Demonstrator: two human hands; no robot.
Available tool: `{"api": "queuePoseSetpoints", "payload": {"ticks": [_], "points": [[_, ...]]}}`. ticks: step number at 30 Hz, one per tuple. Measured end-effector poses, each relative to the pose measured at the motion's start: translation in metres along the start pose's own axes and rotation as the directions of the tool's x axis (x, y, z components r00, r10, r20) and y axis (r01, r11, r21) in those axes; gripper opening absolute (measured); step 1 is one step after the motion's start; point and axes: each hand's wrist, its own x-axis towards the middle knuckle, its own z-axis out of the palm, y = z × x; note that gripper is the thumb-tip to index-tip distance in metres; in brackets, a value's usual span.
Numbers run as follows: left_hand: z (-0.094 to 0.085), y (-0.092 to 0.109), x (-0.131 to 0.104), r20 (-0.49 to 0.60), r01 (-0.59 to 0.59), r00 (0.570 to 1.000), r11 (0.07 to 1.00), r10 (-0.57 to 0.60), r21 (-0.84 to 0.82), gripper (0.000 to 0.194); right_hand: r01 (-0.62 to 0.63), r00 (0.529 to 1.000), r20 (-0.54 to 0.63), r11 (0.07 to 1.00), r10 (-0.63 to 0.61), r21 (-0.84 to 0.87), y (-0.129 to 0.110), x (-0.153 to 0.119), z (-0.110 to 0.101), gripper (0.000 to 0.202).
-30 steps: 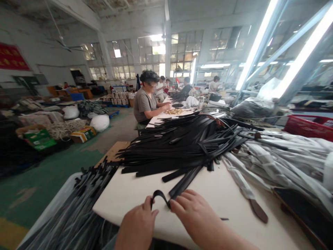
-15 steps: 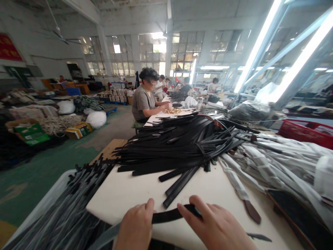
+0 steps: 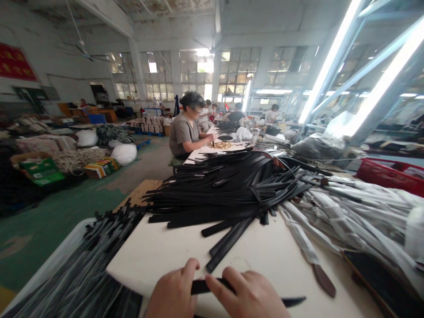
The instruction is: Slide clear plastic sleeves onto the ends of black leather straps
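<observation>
A short stretch of black strap [image 3: 200, 286] runs between my two hands at the bottom of the head view, over the table's near edge. My left hand [image 3: 174, 289] is closed round it, thumb on top. From the other side, the fingers of my right hand [image 3: 247, 291] press on the strap, close to the left hand. A dark pointed tip [image 3: 294, 301] sticks out to the right of my right hand; what it belongs to is hidden. Just beyond my hands lies a large pile of black straps [image 3: 218, 190] on the white table [image 3: 159, 251].
A white bin [image 3: 56, 260] full of dark straps stands at the left. To the right lie white-wrapped strips [image 3: 344, 212], a brown-tipped piece [image 3: 323, 280], a dark board [image 3: 380, 282] and a red basket [image 3: 391, 174]. A co-worker [image 3: 187, 128] sits farther along the table, by small gold-coloured pieces [image 3: 221, 144].
My right hand has moved left along the strap, closer to my left hand, so less strap shows between them. The dark tip now shows nearer my right hand. The view has shifted slightly.
</observation>
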Motion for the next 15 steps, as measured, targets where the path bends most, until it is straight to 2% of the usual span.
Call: {"api": "queuePoseSetpoints", "payload": {"ticks": [2, 4, 6, 8, 10, 12, 13, 15], "points": [[0.002, -0.006, -0.004, 0.025, -0.087, 0.995, 0.984, 0.092, -0.155, 0.052, -0.025, 0.998, 0.050, 1.000, 0.025, 0.009, 0.004, -0.006, -0.001, 0.036], [0.003, -0.014, -0.009, 0.045, -0.150, 0.983, 0.926, 0.177, -0.345, 0.076, -0.085, 0.992, 0.099, 0.996, 0.082, 0.029, 0.009, -0.015, -0.002, 0.045], [0.001, -0.023, -0.011, 0.050, -0.137, 0.983, 0.880, 0.179, -0.454, 0.089, -0.166, 0.977, 0.146, 0.985, 0.156, 0.053, 0.013, -0.025, -0.002, 0.054], [0.000, -0.030, -0.011, 0.048, -0.088, 0.991, 0.888, 0.123, -0.452, 0.089, -0.232, 0.960, 0.175, 0.971, 0.219, 0.062, 0.015, -0.035, 0.001, 0.061], [0.002, -0.035, -0.009, 0.046, -0.064, 0.995, 0.920, 0.089, -0.386, 0.076, -0.276, 0.946, 0.194, 0.959, 0.261, 0.056, 0.016, -0.042, 0.005, 0.065], [0.011, -0.036, -0.007, 0.008, -0.082, 0.996, 0.948, 0.088, -0.308, 0.049, -0.292, 0.938, 0.212, 0.955, 0.273, 0.063, 0.016, -0.046, 0.009, 0.067], [0.017, -0.036, -0.006, -0.030, -0.102, 0.995, 0.956, 0.097, -0.277, 0.036, -0.291, 0.938, 0.218, 0.954, 0.270, 0.070, 0.016, -0.048, 0.010, 0.067], [0.029, -0.037, -0.005, -0.134, -0.147, 0.984, 0.956, 0.116, -0.252, 0.023, -0.280, 0.942, 0.212, 0.957, 0.258, 0.081, 0.018, -0.048, 0.009, 0.068]]}}
